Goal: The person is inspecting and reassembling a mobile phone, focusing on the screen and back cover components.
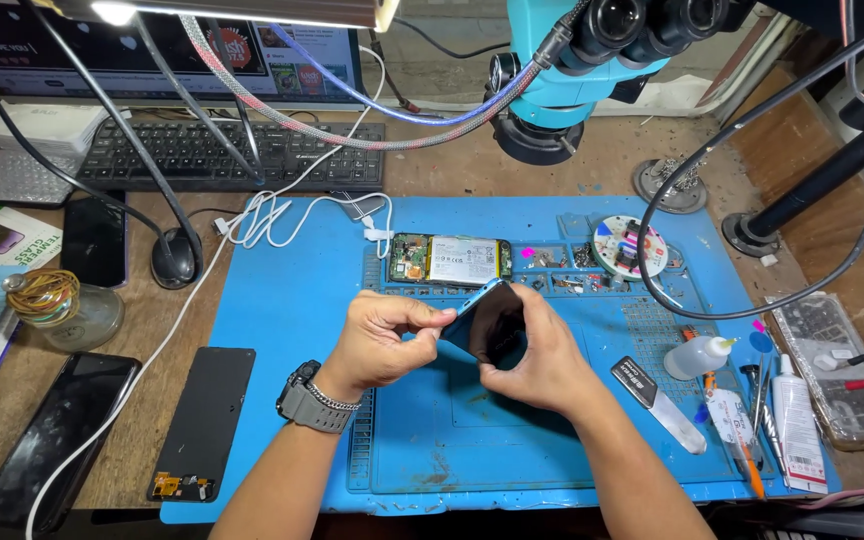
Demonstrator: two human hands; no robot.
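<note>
Both my hands hold a dark phone back cover with a light blue rim (487,320), tilted up above the blue work mat (282,330). My left hand (384,338), with a grey watch on the wrist, pinches its left edge with the fingertips. My right hand (542,350) grips it from the right and below. Just beyond the cover lies an opened phone body (450,259) showing a white battery and a green circuit board.
A black screen panel with a flex cable (202,420) lies at the mat's left edge, with more dark phones (57,435) on the wooden desk. A small squeeze bottle (697,355), pry tools and tubes lie on the right. A teal microscope (592,60), keyboard (227,155) and lamp base (172,262) stand behind.
</note>
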